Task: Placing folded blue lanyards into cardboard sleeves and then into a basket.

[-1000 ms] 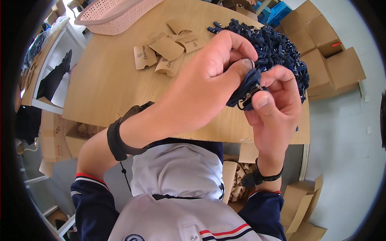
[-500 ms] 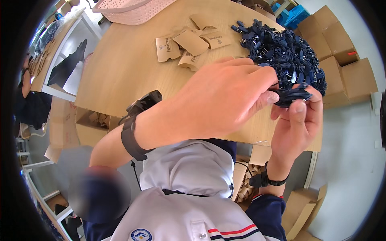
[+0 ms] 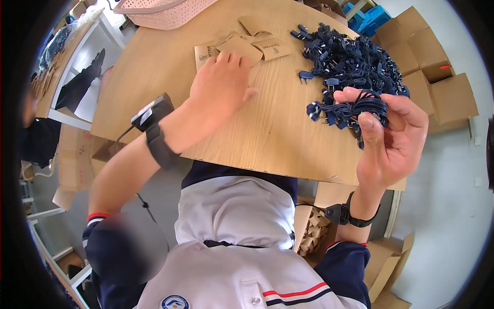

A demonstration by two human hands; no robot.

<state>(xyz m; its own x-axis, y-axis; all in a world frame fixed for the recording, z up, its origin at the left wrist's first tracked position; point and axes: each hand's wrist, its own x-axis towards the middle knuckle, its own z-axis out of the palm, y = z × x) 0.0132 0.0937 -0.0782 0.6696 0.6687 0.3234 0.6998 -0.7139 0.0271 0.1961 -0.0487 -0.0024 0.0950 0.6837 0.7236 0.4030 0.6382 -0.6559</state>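
My right hand (image 3: pixel 393 131) grips a coiled bundle of dark blue wired earphones (image 3: pixel 364 108) between thumb and fingers, with its plug end poking out on the left. Behind it spreads a big heap of similar earphones (image 3: pixel 355 59) on the table. Over at the left, my left hand (image 3: pixel 222 80) lies palm down at the near edge of several flat brown cardboard sleeves (image 3: pixel 239 46). Its thumb stands apart from the fingers, and the fingertips reach onto the sleeves. Nothing shows in that hand, though its underside is hidden.
The wooden table (image 3: pixel 288 129) has a pink perforated basket (image 3: pixel 164 14) at its far left edge. Cardboard boxes (image 3: pixel 437 82) stand on the right, near a blue bin (image 3: pixel 373 20). Below the table edge, an open box holds folded brown card pieces (image 3: pixel 314 234). A person sits at the left.
My left hand has left the earphone bundle and moved left to the cardboard sleeves. My right hand keeps the bundle, shifted slightly right, with its coil and plug now in sight.
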